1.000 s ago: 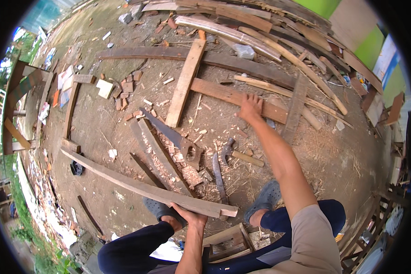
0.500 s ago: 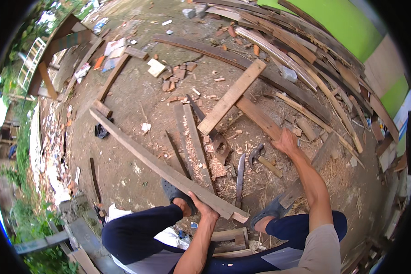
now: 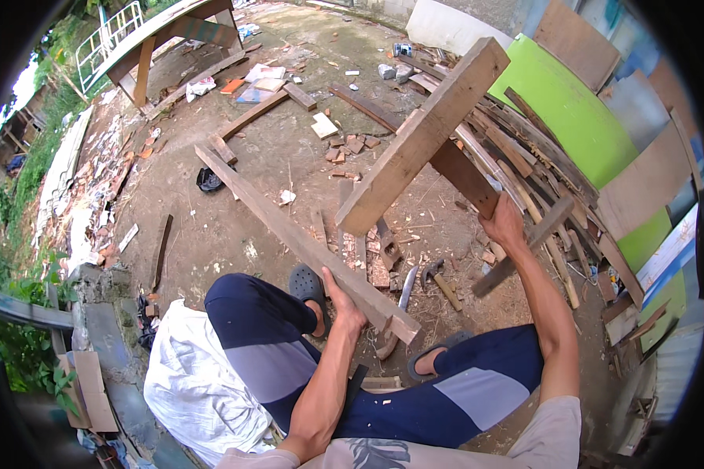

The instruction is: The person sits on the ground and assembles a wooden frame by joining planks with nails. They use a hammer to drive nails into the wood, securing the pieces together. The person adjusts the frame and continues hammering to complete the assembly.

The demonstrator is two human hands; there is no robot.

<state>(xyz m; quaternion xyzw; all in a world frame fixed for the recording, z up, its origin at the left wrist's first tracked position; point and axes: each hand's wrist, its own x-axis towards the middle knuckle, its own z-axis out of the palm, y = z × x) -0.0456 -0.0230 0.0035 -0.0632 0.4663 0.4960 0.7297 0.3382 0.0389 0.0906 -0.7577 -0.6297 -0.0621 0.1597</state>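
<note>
**Now that the wooden frame (image 3: 421,142) is off the ground (image 3: 203,223), both mitts are full**

As far as writing goes, the dark print (image 3: 379,452) on the shirt (image 3: 469,459) and the small can-like thing (image 3: 402,49) well beyond the hands are too tiny to make out. A second ago the frame lay flat; now it's raised and tilted ahead of the right hand (image 3: 504,223), which is closed around its brown middle plank (image 3: 465,181), right by the grey end board (image 3: 553,220). The left hand (image 3: 343,301) still has the long beam (image 3: 289,232) near its close end, fingers partly curled, thumb over it. Hammer (image 3: 448,291) and machete (image 3: 407,288) lie between the hands.
</note>
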